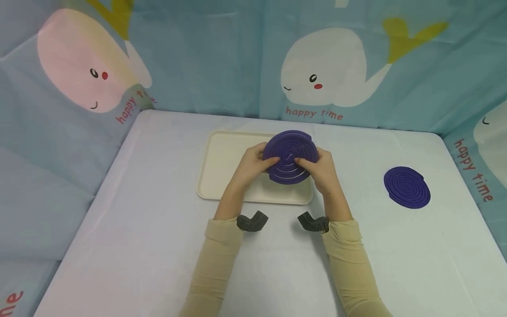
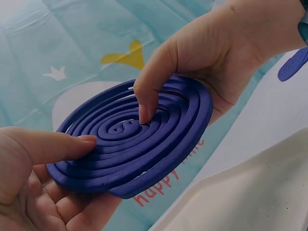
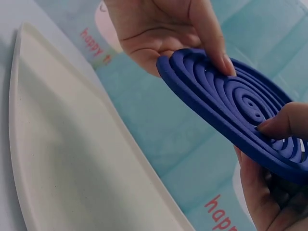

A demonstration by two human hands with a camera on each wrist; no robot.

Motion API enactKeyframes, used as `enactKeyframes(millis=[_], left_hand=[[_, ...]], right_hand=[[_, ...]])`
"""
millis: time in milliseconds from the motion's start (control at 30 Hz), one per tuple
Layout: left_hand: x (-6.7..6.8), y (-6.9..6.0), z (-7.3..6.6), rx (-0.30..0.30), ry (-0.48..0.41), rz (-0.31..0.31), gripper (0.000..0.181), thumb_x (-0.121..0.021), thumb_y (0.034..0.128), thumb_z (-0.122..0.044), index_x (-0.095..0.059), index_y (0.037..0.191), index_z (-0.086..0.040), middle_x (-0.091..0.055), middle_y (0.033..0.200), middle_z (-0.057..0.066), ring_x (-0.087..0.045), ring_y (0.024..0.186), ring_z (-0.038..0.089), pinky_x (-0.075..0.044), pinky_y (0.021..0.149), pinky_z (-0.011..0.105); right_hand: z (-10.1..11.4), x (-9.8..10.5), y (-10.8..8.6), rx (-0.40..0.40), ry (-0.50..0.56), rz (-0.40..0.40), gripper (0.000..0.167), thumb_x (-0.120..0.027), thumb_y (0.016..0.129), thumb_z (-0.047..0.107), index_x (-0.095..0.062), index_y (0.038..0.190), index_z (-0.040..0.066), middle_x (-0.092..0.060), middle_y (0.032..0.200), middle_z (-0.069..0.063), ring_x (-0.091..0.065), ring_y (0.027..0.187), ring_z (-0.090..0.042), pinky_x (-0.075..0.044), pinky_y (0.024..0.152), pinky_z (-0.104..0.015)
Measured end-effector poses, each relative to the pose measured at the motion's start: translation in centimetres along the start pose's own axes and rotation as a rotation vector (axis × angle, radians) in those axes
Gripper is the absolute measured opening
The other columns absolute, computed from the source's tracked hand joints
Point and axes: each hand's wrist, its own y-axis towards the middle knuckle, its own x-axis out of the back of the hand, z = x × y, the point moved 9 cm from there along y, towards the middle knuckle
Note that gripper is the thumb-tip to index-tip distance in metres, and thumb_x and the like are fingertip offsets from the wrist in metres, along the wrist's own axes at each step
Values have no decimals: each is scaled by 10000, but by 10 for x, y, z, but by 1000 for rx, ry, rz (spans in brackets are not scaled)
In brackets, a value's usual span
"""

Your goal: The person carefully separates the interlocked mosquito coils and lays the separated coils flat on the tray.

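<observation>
Beige sleeves (image 1: 211, 259): both cuffs sit near the wrists, the forearms reaching forward over the table.
Black wrist pieces (image 1: 252, 221): one at each wrist, angled inward toward each other, a gap between them.
Left hand (image 1: 250, 164): thumb laid on the upper face of the spiral coaster, fingers curled beneath its rim — a firm pinch from the left side, closed down to the coaster's thickness.
Right hand (image 1: 322, 169): thumb bent, its tip pressing near the middle of the coils, the other fingers behind and under the edge; it has hold of the same piece from the right.
Held spiral coaster (image 1: 287, 149): purple-blue, round, tilted, up off the tray between the two hands; slivers of light show between some coils, and a small S-shaped gap marks the centre.
Cream tray (image 1: 225, 163): rectangular with a low raised rim, below the held coaster, which hides its far right corner from the head view.
Second spiral coaster (image 1: 407, 187): same colour and coil, flat on the table, well to the right of the tray.
White tabletop (image 1: 150, 255): under everything.
Blue backdrop cloth (image 1: 206, 61): printed with whales, yellow tails and red "happy time" lettering — creased in places.
</observation>
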Motion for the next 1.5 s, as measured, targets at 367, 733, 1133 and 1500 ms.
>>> enactKeyframes(millis=[367,733,1133,1500], left_hand=[[3,2,-1,24,-8,-5,376,-651,874,-37,-552,1226,53,-627,1124,224,-655,924,308,-574,702,324],[8,-5,11,83,-14,-8,378,-667,871,-78,-565,1217,36,-639,1110,194,-657,887,250,-564,684,289],[-8,-7,-12,42,-141,58,400,-658,874,-63,-554,1253,15,-650,1093,170,-658,868,203,-562,717,313],[-4,-13,-34,-106,224,-142,536,-716,810,-144,-490,1280,-20,-588,1229,147,-550,1145,281,-443,983,363]], right_hand=[[2,-3,1,-2,28,25,403,-630,774,-30,-547,1138,-178,-660,912,-35,-637,847,-110,-523,812,-225],[-10,-15,-3,-62,152,113,410,-599,794,-55,-508,1174,-180,-654,948,-20,-631,907,-137,-515,858,-253],[18,-1,-11,-2,331,141,299,-554,783,-135,-602,1052,-12,-645,969,-49,-626,912,-162,-524,832,-252],[35,-3,-16,82,264,65,328,-583,781,-127,-556,1108,-148,-665,931,-12,-640,870,-154,-532,800,-248]])
